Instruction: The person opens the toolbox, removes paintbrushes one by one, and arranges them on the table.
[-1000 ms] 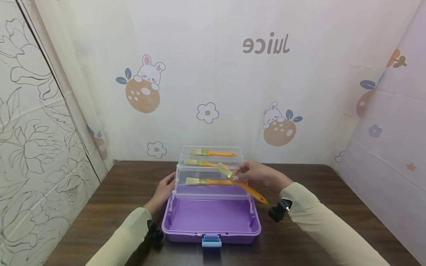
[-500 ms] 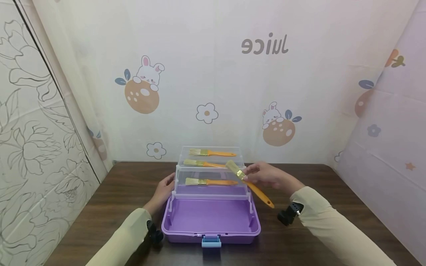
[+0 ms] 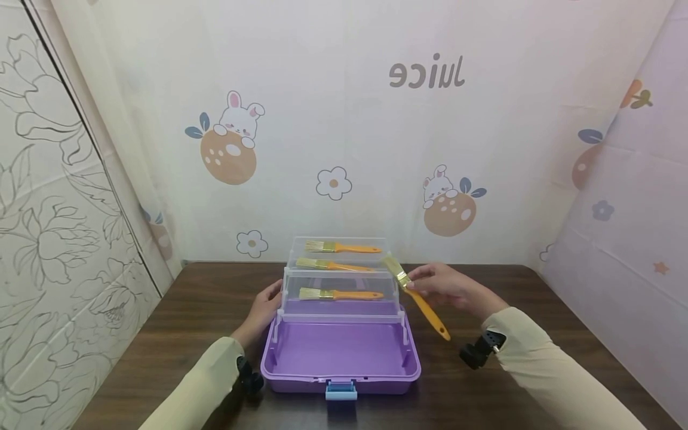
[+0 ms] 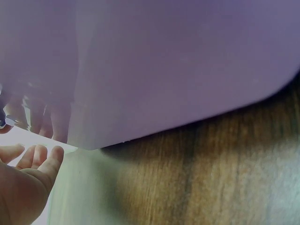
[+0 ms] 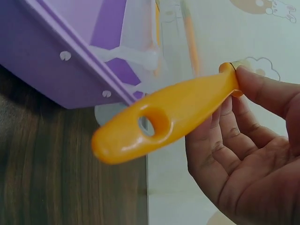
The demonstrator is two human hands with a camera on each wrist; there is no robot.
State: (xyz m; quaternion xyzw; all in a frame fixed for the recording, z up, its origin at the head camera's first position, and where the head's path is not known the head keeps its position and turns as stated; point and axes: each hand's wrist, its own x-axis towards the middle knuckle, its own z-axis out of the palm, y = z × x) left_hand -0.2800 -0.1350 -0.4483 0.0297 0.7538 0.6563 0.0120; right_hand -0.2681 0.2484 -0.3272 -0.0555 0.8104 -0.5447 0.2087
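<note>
My right hand (image 3: 448, 286) pinches a paintbrush (image 3: 430, 313) just below its metal band, to the right of a purple storage box (image 3: 341, 349). The brush slants, bristles up and to the left, its orange handle (image 5: 187, 112) pointing down toward the right wrist camera. My left hand (image 3: 264, 310) touches the left side of the box near the clear trays, fingers only slightly bent. In the left wrist view its fingertips (image 4: 57, 152) are by the box's wall. Three more brushes lie in the raised clear trays: a top one (image 3: 344, 246), a middle one (image 3: 333, 264) and a lower one (image 3: 341, 294).
The box stands unfolded on a dark wooden table (image 3: 204, 334), its blue latch (image 3: 341, 391) at the front. White cloth (image 3: 333, 119) with rabbit and flower prints hangs behind the table. A black wrist camera (image 3: 484, 349) is strapped on each sleeve.
My right hand has moved to the right with the paintbrush, away from in front of the trays to beside them. The brush has tipped steeper. The left hand has stayed in place.
</note>
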